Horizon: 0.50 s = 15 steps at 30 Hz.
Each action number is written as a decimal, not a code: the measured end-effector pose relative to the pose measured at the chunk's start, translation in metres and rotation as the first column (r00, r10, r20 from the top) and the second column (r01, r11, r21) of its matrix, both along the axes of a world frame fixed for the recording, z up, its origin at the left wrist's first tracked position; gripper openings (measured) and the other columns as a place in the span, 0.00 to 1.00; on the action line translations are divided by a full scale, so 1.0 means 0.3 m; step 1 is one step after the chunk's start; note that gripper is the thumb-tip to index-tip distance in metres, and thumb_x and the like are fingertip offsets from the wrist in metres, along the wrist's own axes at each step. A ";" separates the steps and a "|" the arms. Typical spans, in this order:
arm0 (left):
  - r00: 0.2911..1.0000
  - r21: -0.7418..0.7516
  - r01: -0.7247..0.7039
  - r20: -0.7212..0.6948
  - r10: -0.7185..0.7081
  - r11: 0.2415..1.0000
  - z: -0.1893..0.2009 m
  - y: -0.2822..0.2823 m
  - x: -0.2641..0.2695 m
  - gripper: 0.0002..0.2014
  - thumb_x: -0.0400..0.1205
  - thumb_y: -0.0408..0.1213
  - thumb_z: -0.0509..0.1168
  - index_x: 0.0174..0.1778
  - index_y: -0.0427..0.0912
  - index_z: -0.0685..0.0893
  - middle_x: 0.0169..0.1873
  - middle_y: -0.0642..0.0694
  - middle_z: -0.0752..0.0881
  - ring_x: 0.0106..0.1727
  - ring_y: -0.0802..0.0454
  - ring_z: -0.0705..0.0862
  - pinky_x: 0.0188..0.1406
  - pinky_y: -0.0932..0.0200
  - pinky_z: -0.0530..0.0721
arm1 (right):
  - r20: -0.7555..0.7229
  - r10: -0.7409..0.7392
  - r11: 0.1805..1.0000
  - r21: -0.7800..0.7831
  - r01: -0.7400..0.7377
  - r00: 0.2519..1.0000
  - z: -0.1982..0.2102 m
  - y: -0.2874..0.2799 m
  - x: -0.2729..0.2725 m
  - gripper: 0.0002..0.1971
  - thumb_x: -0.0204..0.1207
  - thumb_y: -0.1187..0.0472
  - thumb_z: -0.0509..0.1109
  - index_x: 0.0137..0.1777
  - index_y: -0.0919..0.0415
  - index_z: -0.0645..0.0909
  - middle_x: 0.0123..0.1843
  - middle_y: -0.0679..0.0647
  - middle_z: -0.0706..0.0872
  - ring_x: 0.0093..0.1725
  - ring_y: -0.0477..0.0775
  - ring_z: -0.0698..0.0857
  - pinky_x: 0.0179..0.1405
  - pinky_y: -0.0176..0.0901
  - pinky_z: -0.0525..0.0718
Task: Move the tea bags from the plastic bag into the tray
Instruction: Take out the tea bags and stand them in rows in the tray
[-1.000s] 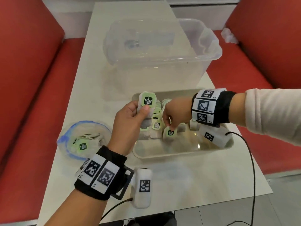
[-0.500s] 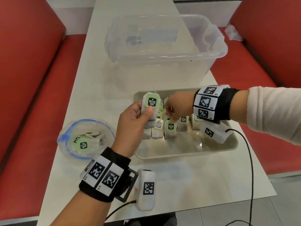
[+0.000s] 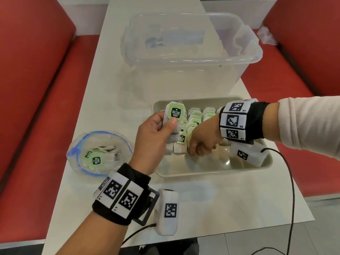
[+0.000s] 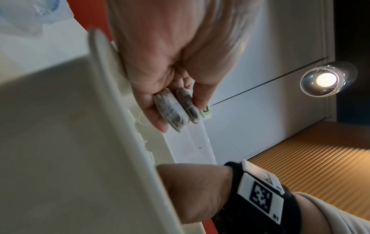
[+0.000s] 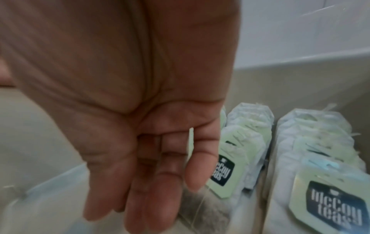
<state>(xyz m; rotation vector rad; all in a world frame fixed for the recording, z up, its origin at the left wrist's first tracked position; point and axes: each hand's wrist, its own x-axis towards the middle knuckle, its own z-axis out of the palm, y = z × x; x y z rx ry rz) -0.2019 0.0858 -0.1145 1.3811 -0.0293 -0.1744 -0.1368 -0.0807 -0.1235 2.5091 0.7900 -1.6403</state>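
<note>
Beige plastic forms the tray (image 3: 211,173), which sits on the white desk (image 3: 92,100) and serves here as the landmark. Above the tray's left rim the left hand (image 3: 154,142) has its grip clenched round a small bundle of tea bags (image 3: 173,115), thumb pressed on the front below the green "McCoy teas" tag, fingers curled behind. The left wrist view shows two grey-brown bags (image 4: 174,110) pinched side by side between thumb and fingers, a green tag edge beside them.

Inside the tray, at the near end of the rows, the right hand (image 3: 204,138) reaches down with its fingers (image 5: 152,182) curled loosely together. In the right wrist view they sit against the front bag of one row (image 5: 222,172), and a thin pale edge shows between two of them; whether the grip actually holds a bag I cannot tell.

Rows of tea bags (image 3: 200,115) stand upright in the far-left part of the tray, tags facing forward; the near half of the tray floor is bare.

Left of the tray, apart from it, the plastic bag (image 3: 100,153) lies open on the desk with more tea bags (image 3: 96,160) inside. Beyond the tray stands a clear plastic tub (image 3: 191,50). Red bench seats (image 3: 31,85) flank the desk.
</note>
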 end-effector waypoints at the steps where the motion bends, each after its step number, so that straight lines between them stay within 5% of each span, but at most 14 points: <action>1: 1.000 -0.002 0.001 0.000 -0.001 1.000 0.000 0.000 0.001 0.07 0.82 0.32 0.63 0.47 0.47 0.85 0.43 0.43 0.89 0.44 0.49 0.86 0.42 0.57 0.87 | 0.003 -0.010 1.000 -0.003 0.010 1.000 0.001 -0.003 0.005 0.26 0.74 0.73 0.65 0.72 0.55 0.75 0.51 0.49 0.82 0.35 0.47 0.79 0.32 0.29 0.79; 5: 1.000 0.007 0.003 -0.003 -0.003 1.000 0.000 0.000 0.000 0.07 0.82 0.32 0.63 0.49 0.47 0.85 0.45 0.41 0.89 0.46 0.47 0.86 0.43 0.56 0.87 | 0.000 -0.036 0.999 -0.015 0.036 0.999 0.010 -0.010 0.009 0.26 0.73 0.71 0.68 0.72 0.54 0.76 0.57 0.53 0.86 0.48 0.56 0.85 0.34 0.31 0.81; 7: 1.000 0.012 0.005 -0.008 -0.005 1.000 0.001 0.000 0.000 0.07 0.82 0.32 0.63 0.49 0.46 0.85 0.46 0.39 0.89 0.46 0.46 0.86 0.43 0.54 0.87 | -0.012 -0.051 0.999 -0.012 0.051 0.999 0.033 -0.011 0.010 0.25 0.72 0.68 0.72 0.69 0.54 0.78 0.60 0.54 0.86 0.54 0.60 0.86 0.43 0.41 0.84; 10: 1.000 0.026 0.022 -0.016 -0.021 0.999 0.019 0.001 -0.002 0.06 0.81 0.31 0.64 0.51 0.43 0.84 0.46 0.40 0.90 0.45 0.48 0.88 0.37 0.58 0.87 | 0.069 -0.129 0.989 0.089 0.122 0.989 0.149 -0.026 0.016 0.17 0.67 0.59 0.79 0.55 0.53 0.82 0.55 0.54 0.89 0.49 0.56 0.85 0.58 0.54 0.83; 12: 1.000 0.053 0.022 -0.013 -0.021 0.998 0.028 0.001 -0.004 0.05 0.80 0.31 0.65 0.50 0.42 0.84 0.45 0.41 0.90 0.43 0.51 0.88 0.34 0.62 0.86 | 0.167 -0.284 0.935 0.267 0.234 0.944 0.257 -0.037 0.009 0.16 0.66 0.53 0.80 0.51 0.54 0.82 0.50 0.53 0.89 0.43 0.53 0.85 0.51 0.51 0.84; 15: 0.999 0.124 0.018 0.024 -0.021 0.992 0.036 -0.007 -0.008 0.04 0.79 0.34 0.68 0.49 0.42 0.84 0.44 0.37 0.90 0.45 0.44 0.89 0.42 0.51 0.88 | 0.240 -0.560 0.733 0.590 0.339 0.793 0.361 -0.039 -0.023 0.16 0.67 0.48 0.77 0.51 0.55 0.81 0.44 0.51 0.88 0.30 0.44 0.82 0.33 0.35 0.81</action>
